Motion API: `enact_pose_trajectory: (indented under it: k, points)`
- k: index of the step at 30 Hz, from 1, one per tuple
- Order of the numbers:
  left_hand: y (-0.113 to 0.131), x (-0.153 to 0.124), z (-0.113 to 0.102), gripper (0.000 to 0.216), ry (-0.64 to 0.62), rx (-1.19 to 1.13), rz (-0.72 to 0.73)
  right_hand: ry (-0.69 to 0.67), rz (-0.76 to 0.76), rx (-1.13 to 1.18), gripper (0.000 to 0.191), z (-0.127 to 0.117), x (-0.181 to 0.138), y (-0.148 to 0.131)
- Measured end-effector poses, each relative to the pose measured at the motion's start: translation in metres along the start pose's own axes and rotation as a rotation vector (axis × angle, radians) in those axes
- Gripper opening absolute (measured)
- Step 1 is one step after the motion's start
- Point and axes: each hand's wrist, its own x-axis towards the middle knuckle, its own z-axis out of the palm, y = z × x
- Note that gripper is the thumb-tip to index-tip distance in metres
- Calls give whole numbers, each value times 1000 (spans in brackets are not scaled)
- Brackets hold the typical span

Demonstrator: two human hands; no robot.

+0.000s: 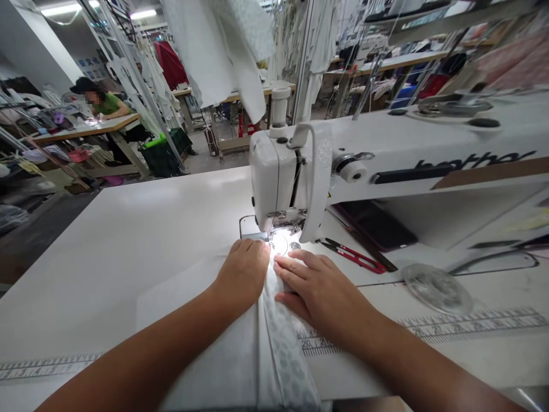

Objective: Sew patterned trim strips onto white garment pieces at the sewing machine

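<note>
A long piece of white fabric (227, 357) with a pale grey spotted strip (285, 343) runs up to the lit needle area of a white sewing machine (274, 171). My left hand (243, 269) is closed on the fabric just left of the needle, its fingertips curled down and partly hidden. On the right, my right hand (315, 286) lies with fingers stretched and slightly apart, the tips touching the spotted strip's edge. The presser foot and needle are washed out by the lamp's glare.
Red-handled thread snips (355, 256), a dark phone (377, 223) and a clear round dish (437, 289) lie right of my right hand. A printed ruler (472, 325) runs along the table (171, 212). White garments hang behind; a person (103, 103) sits at another table.
</note>
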Motion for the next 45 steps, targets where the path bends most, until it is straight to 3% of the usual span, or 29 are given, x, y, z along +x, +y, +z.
enact_pose_trajectory:
  k: [9,26,38,45]
  points:
    - [-7,0,3,20,100,-25,79,-18,25,-4,35,3,-1,-4]
    - [-7,2,-2,19,42,-25,73,-29,39,-8,36,3,-1,-7]
    - [-10,0,5,21,127,-23,63,-57,68,-3,38,0,-1,-8]
    - [-5,0,1,20,108,32,84,-82,68,-7,37,-3,-1,-11]
